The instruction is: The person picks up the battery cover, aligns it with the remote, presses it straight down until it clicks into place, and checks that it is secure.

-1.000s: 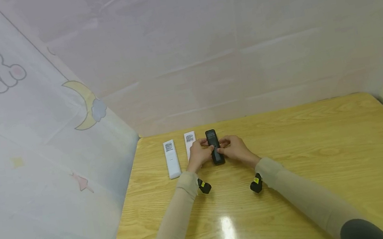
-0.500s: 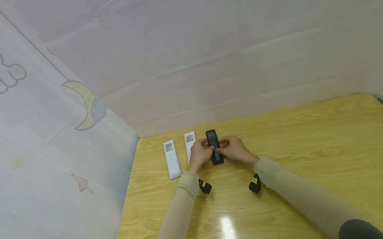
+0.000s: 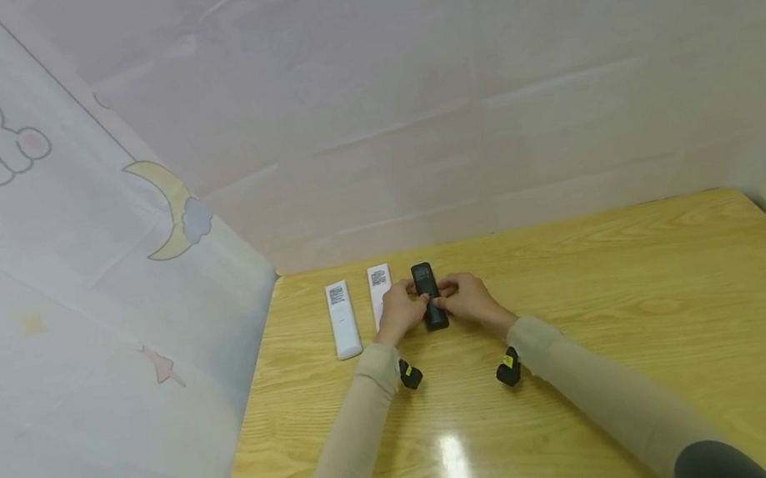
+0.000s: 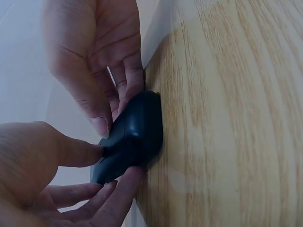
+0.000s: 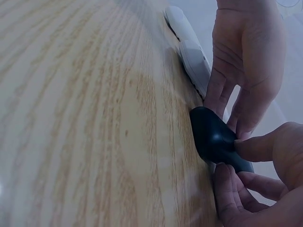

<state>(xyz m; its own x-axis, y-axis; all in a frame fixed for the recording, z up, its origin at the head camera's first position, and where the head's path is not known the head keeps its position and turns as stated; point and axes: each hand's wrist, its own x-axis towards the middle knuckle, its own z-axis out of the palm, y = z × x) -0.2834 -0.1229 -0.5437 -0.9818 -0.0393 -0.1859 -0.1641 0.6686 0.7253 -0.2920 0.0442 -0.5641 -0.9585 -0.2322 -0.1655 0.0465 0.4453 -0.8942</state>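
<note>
A black remote control (image 3: 424,274) lies on the wooden table, back side apparently up. My left hand (image 3: 400,310) grips its left edge, the thumb on top and the fingers along the side. From the right, my right hand (image 3: 470,298) pinches the same remote, its thumb also on the upper face. Both thumbs press close together near the middle in the left wrist view, where the black remote (image 4: 137,127) shows its rounded end. The right wrist view has the black remote (image 5: 213,135) between both hands. Whether its cover has shifted, I cannot tell.
Two white remotes lie to the left, labels up: one farther out (image 3: 344,326) and one (image 3: 378,278) partly hidden by my left hand. The wooden table (image 3: 632,316) meets a cloth-covered wall behind and another at the left.
Both hands keep their hold on the black remote. It has barely shifted, and the white remotes stay where they were.
</note>
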